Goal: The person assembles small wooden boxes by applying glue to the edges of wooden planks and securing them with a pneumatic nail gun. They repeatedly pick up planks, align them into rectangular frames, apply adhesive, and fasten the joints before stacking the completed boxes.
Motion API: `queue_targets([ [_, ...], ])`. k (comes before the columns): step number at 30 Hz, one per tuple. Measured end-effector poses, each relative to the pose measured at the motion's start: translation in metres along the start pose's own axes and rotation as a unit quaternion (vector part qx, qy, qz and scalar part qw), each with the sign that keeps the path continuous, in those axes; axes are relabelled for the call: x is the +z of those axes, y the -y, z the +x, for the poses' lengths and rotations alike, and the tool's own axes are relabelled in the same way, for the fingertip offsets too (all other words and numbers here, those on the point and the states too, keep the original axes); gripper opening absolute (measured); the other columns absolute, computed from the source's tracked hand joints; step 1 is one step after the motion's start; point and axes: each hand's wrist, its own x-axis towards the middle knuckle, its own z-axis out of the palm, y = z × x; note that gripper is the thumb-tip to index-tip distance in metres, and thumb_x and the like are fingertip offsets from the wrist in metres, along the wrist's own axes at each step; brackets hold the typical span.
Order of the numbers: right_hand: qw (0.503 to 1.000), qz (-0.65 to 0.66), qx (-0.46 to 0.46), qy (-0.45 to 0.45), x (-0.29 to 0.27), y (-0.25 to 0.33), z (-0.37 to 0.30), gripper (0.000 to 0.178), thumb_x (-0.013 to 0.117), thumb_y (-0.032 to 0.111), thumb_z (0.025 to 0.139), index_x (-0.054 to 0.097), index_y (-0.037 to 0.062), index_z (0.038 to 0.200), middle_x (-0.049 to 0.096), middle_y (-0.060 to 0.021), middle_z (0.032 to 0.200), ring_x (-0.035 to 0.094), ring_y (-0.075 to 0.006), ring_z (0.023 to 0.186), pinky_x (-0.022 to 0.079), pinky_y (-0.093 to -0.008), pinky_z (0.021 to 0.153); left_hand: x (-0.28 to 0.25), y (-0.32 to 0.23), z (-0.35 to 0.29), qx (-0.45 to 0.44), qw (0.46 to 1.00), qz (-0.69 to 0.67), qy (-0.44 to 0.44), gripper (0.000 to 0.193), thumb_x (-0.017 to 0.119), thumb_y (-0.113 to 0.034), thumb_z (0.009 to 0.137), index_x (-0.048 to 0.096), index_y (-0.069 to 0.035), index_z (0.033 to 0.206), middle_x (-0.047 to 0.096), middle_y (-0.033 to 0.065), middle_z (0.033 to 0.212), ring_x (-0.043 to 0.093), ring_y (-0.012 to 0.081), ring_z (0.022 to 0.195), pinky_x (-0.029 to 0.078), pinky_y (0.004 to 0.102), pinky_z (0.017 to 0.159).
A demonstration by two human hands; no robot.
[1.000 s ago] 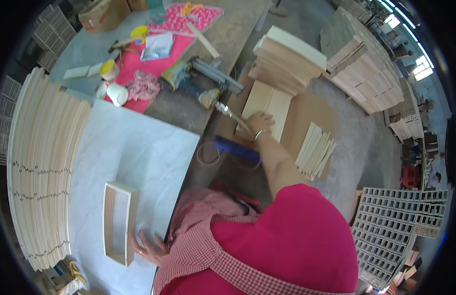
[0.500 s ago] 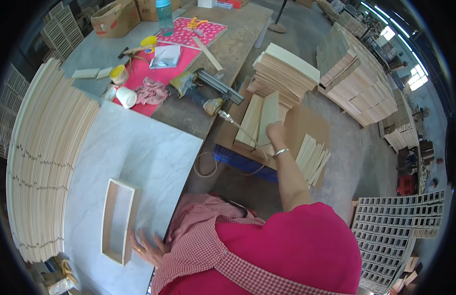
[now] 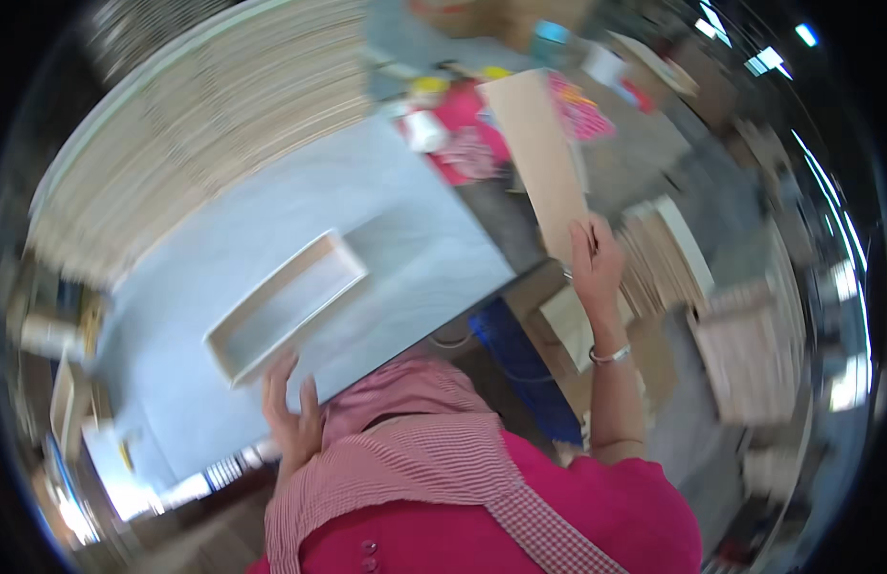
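Note:
A thin rectangular wooden board [image 3: 534, 143] is raised in my right hand [image 3: 598, 256], gripped at its lower end with the fingers closed round it. The board stands up over the table's far right corner. My left hand [image 3: 292, 411] lies at the near edge of the marbled table, fingers apart and holding nothing. Just beyond those fingertips sits an open rectangular wooden frame [image 3: 340, 265]; I cannot tell whether they touch it. The picture is blurred by motion.
Tall stacks of wooden slats [image 3: 223, 115] line the table's far left side. A white bottle [image 3: 425, 131] and a pink cloth lie beyond the marbled tabletop [image 3: 396, 191]. To the right, a stack of boards [image 3: 665, 253] stands above a blue crate [image 3: 520, 359].
My right hand has lifted a board out of the box on the right and brought it up toward the table. The view has swung left. My left hand stays near the frame.

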Motion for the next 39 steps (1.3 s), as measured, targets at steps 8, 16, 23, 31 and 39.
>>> queue_targets([
  [8,0.788,0.090,-0.576,0.197,0.108,0.150,-0.016,0.025,0.070,0.008,0.083,0.074,0.0079,0.108,0.072,-0.0065,0.110,0.071,-0.0233,0.102,0.057,-0.0357,0.083,-0.076,-0.034,0.024,-0.300,0.696,-0.650,-0.056,0.049,0.049,-0.029,0.109,0.048,0.008,0.140,0.061,0.0185,0.132,0.062,0.0273,0.124,0.055,0.0407,0.099],
  [16,0.746,0.040,-0.524,0.408,0.148,0.161,0.008,0.070,0.085,0.046,0.073,0.063,0.0079,0.127,0.044,-0.0204,0.154,0.041,-0.0377,0.143,0.033,-0.0520,0.118,-0.096,0.002,0.001,-0.320,0.770,-0.548,-0.070,0.045,0.058,-0.016,0.104,0.048,0.006,0.142,0.063,0.0140,0.130,0.064,0.0203,0.117,0.052,0.0355,0.102],
  [23,0.763,0.032,-0.519,0.385,0.173,0.169,0.034,0.084,0.089,0.038,0.065,0.056,0.0042,0.134,0.050,-0.0170,0.145,0.046,-0.0369,0.135,0.032,-0.0520,0.117,-0.097,0.033,0.016,-0.279,0.827,-0.474,-0.117,0.047,0.066,-0.024,0.101,0.057,0.007,0.136,0.068,0.0127,0.120,0.066,0.0174,0.110,0.052,0.0316,0.098],
  [31,0.766,0.002,-0.517,0.382,0.198,0.172,0.040,0.083,0.090,0.034,0.065,0.057,0.0058,0.136,0.052,-0.0132,0.143,0.049,-0.0342,0.134,0.028,-0.0544,0.121,-0.096,0.052,-0.007,-0.232,0.963,0.044,-0.132,0.035,0.082,-0.017,0.082,0.075,0.001,0.111,0.072,0.0115,0.094,0.069,0.0196,0.085,0.055,0.0341,0.081],
  [39,0.758,0.008,-0.512,0.404,0.211,0.169,0.035,0.082,0.089,0.036,0.065,0.058,0.0060,0.134,0.053,-0.0123,0.140,0.051,-0.0334,0.131,0.028,-0.0554,0.121,-0.077,0.053,0.005,-0.226,0.960,0.085,-0.142,0.022,0.081,-0.013,0.084,0.078,0.001,0.101,0.074,0.0121,0.088,0.069,0.0190,0.079,0.054,0.0326,0.075],
])
